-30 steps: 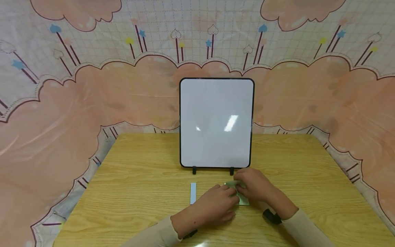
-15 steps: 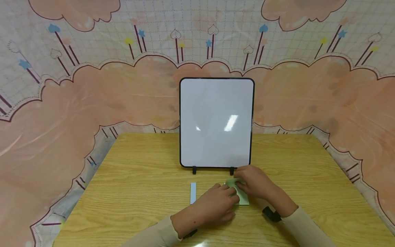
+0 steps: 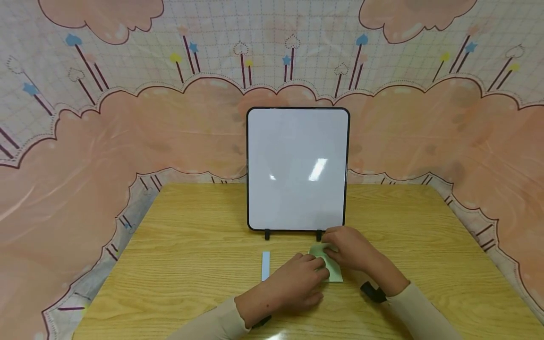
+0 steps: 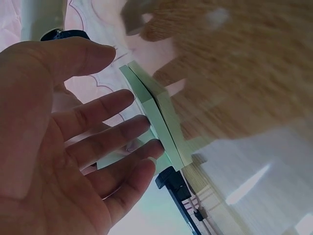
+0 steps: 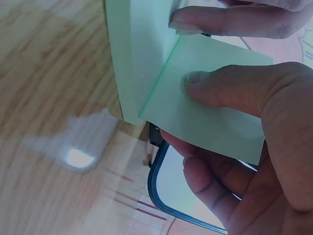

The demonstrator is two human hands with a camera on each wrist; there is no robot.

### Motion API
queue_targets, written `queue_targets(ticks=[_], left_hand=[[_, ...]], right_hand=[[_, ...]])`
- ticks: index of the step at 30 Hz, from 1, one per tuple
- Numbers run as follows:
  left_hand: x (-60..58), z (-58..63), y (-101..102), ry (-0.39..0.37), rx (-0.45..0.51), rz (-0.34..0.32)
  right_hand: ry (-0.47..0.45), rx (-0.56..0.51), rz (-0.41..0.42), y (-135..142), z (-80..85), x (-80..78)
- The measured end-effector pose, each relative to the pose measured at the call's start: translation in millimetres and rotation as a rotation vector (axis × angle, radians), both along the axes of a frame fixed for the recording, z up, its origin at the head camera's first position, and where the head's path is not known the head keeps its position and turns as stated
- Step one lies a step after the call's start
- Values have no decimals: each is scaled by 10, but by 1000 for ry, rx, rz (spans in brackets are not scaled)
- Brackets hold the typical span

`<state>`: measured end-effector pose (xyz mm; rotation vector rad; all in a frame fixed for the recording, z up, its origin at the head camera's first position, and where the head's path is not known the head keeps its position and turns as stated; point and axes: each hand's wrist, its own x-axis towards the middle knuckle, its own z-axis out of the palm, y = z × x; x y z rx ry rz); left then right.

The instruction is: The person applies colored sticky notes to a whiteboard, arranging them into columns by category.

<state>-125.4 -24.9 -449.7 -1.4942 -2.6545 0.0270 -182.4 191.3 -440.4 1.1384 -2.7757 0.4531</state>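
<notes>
A light green sticky note pad [image 3: 335, 274] lies on the table before the whiteboard, partly covered by both hands. My right hand [image 3: 350, 248] pinches the pad's top sticky note [image 5: 225, 115] between thumb and fingers. That sheet is bent up from the pad and meets it along a straight line in the right wrist view. My left hand [image 3: 297, 281] rests its fingertips against the pad's near left side, the fingers loosely extended and the thumb apart in the left wrist view. Left of the pad lies a pale blue strip [image 3: 265, 266], its near end hidden by my left arm.
A whiteboard [image 3: 297, 170] with a black frame stands upright on small black feet [image 3: 319, 235] just beyond the pad. The wooden table [image 3: 204, 222] stretches out on both sides. A printed cloth [image 3: 191, 127] hangs around its back and sides.
My right hand has moved slightly away toward the whiteboard, and the pinched sticky note is lifted and drawn farther back. My left hand stays almost in place.
</notes>
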Motion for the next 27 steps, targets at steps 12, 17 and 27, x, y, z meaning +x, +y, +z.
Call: queue_targets(ticks=[12,17,27], left_hand=[[-9,-9,2,-7,5,-9],[-13,-14,3,9,-1,-7],[1,17,-9,36,-4,-5]], right_hand=[[10,12,-13,-20,53,-24],[10,14,-14,-21,69,-31],[34,-10,-25,-47,138,-63]])
